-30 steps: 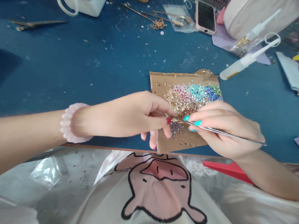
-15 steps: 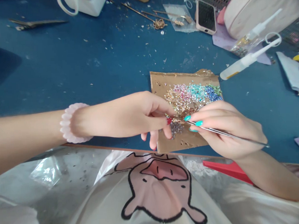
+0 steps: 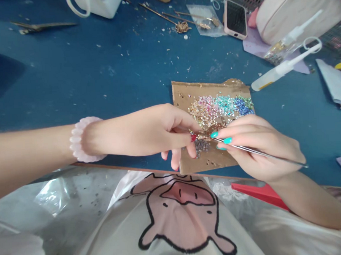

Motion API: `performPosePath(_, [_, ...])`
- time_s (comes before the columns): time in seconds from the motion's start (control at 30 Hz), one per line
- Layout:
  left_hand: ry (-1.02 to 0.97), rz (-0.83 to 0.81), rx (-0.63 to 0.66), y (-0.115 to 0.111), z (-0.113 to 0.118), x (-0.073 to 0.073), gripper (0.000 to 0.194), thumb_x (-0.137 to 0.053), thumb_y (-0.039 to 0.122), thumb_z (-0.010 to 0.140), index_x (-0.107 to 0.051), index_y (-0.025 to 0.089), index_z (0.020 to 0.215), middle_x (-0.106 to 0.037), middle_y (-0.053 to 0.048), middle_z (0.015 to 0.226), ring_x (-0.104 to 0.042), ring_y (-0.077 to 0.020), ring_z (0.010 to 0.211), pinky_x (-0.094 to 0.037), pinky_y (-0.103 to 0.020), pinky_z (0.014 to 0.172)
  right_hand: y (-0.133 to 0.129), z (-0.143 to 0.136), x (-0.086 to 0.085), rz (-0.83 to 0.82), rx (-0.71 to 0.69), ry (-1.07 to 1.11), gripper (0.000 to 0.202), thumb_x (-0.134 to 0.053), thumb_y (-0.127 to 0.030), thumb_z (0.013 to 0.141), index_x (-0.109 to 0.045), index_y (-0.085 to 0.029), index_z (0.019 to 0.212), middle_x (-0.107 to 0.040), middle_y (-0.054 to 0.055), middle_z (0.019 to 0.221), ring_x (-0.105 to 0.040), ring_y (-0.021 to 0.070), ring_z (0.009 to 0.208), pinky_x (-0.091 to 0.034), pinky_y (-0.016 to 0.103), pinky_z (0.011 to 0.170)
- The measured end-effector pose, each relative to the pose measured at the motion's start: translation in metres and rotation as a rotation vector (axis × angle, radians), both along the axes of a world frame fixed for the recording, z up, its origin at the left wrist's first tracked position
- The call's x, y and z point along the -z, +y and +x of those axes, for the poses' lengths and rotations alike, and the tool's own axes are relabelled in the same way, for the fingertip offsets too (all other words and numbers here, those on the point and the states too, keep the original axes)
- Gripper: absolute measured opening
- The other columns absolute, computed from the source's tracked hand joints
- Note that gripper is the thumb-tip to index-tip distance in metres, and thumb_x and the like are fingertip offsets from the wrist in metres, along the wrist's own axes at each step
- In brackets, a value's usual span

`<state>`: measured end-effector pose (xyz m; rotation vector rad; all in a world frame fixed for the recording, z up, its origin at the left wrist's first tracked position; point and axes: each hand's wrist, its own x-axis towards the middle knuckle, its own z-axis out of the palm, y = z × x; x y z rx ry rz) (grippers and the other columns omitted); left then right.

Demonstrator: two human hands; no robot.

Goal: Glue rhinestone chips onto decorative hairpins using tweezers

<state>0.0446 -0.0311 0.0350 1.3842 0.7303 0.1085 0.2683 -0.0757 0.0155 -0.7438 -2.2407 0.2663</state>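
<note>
My left hand [image 3: 159, 130], with a pale pink bead bracelet at its wrist, pinches a small gold-coloured metal ornament [image 3: 204, 135] between thumb and forefinger. Its other fingers hang loosely below. My right hand [image 3: 259, 147] is closed on thin metal tweezers [image 3: 257, 152], which slant down towards the ornament. The tips meet the ornament's right side, partly hidden by the fingers. Beneath both hands lies a piece of brown cardboard [image 3: 183, 100]. Small rhinestones [image 3: 225, 105] are spread on it in pink, gold, turquoise, blue and green patches, with a greyish patch [image 3: 201, 146] nearer me.
To the right of the cardboard lies a white applicator bottle [image 3: 273, 75]. Farther back are a phone [image 3: 235, 19], a clear plastic bag [image 3: 205, 21] and gold hairpins [image 3: 181, 27]. A pointed metal tool [image 3: 43, 27] rests at the far left, beside a white container [image 3: 104, 5].
</note>
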Motion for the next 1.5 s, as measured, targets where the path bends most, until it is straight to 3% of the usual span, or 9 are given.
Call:
performPosePath(0.7, [-0.007, 0.026, 0.03, 0.0, 0.0, 0.002, 0.027, -0.045, 0.007, 0.081, -0.068, 0.02, 0.082, -0.069, 0.004, 0.077, -0.063, -0.0075, 0.049, -0.043, -0.011, 0.044, 0.001, 0.0, 0.0, -0.041, -0.026, -0.002, 0.036, -0.068, 0.001, 0.065, -0.063, -0.02, 0.093, -0.071, 0.004, 0.092, -0.066, 0.0183, 0.079, -0.057, 0.034, 0.066])
performPosePath(0.9, [-0.021, 0.061, 0.021, 0.0, -0.002, 0.006, 0.024, -0.046, 0.009, 0.082, -0.067, 0.02, 0.086, -0.07, 0.003, 0.08, -0.064, -0.0082, 0.052, -0.043, -0.012, 0.044, 0.001, 0.002, 0.001, 0.029, -0.025, 0.03, 0.034, -0.069, -0.001, 0.065, -0.062, -0.021, 0.092, -0.071, 0.003, 0.092, -0.066, 0.018, 0.078, -0.056, 0.034, 0.065])
performPosePath(1.03, [-0.084, 0.138, -0.049, 0.005, -0.005, 0.011, 0.021, -0.046, 0.011, 0.084, -0.064, 0.018, 0.092, -0.07, 0.001, 0.084, -0.062, -0.0078, 0.052, -0.044, -0.014, 0.046, 0.005, 0.007, 0.003, 0.092, -0.008, 0.052, 0.032, -0.071, -0.005, 0.066, -0.061, -0.023, 0.091, -0.072, 0.001, 0.09, -0.066, 0.0172, 0.076, -0.055, 0.033, 0.064])
performPosePath(1.23, [-0.126, 0.241, -0.271, 0.016, -0.006, 0.012, 0.023, -0.045, 0.011, 0.087, -0.056, 0.013, 0.107, -0.067, -0.004, 0.088, -0.057, -0.0061, 0.053, -0.044, -0.016, 0.048, 0.018, 0.019, 0.007, 0.188, 0.021, 0.06, 0.032, -0.072, -0.004, 0.065, -0.061, -0.021, 0.09, -0.071, 0.002, 0.087, -0.066, 0.0167, 0.077, -0.055, 0.034, 0.068])
performPosePath(1.5, [-0.219, 0.232, -0.338, 0.021, -0.008, 0.008, 0.012, -0.048, 0.011, 0.085, -0.058, 0.014, 0.091, -0.063, -0.002, 0.078, -0.042, -0.0036, 0.044, -0.032, -0.017, 0.041, 0.033, 0.029, 0.007, 0.298, 0.064, 0.057, 0.031, -0.071, -0.002, 0.063, -0.062, -0.018, 0.087, -0.07, 0.005, 0.08, -0.065, 0.0186, 0.076, -0.055, 0.034, 0.065])
